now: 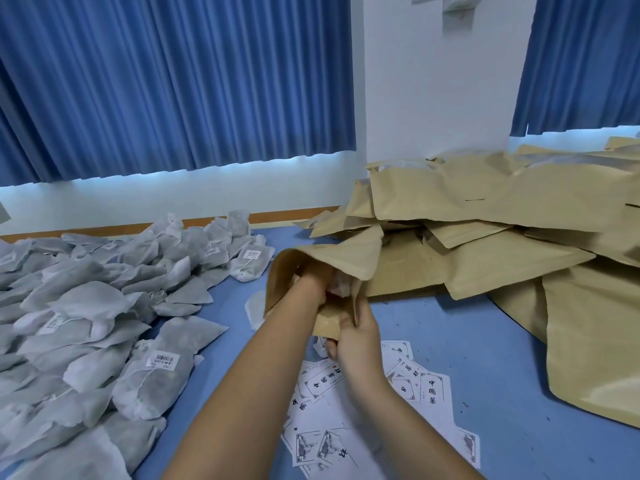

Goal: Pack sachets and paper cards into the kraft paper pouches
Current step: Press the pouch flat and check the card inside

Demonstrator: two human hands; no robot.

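Blue table (485,341): pouch (329,261) at centre, right hand (353,336) gripping its edge, left hand (311,284) sunk inside, fingers hidden; sachet pile (104,306) left, cards (325,382) near, pouch heap (485,220) right; seemingly much unpacked.

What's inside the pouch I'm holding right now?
Your left hand is pushed into the pouch, with a whitish sachet showing beside it. The right hand grips the rim. Anything deeper is hidden.
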